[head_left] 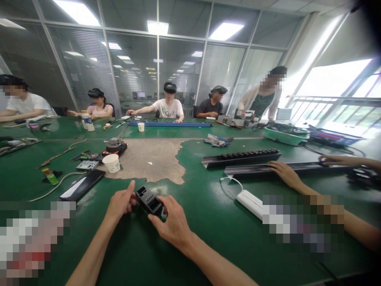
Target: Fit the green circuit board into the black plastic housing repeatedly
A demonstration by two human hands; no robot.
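My right hand [175, 222] grips a small dark rectangular device [145, 198] with several slots and cut-outs on its upper face; its exact kind is unclear. Thumb and fingers hold its near right end, above the green table. Beside its left end is my left hand [120, 204], thumb stretched up and apart, fingers slightly bent. Whether those fingertips touch the device I cannot tell. Farther left lies a black flat panel [92, 180] with a white patch. Past it stands a paper cup [111, 163].
A co-worker's hands [284, 174] rest on a long black rail [311, 169] at right; a second rail [238, 158] lies behind. A white power strip [250, 204] is nearer me. Brown sheet [149, 161], gloves [217, 140] and green basket [285, 136] lie beyond. Several people sit across.
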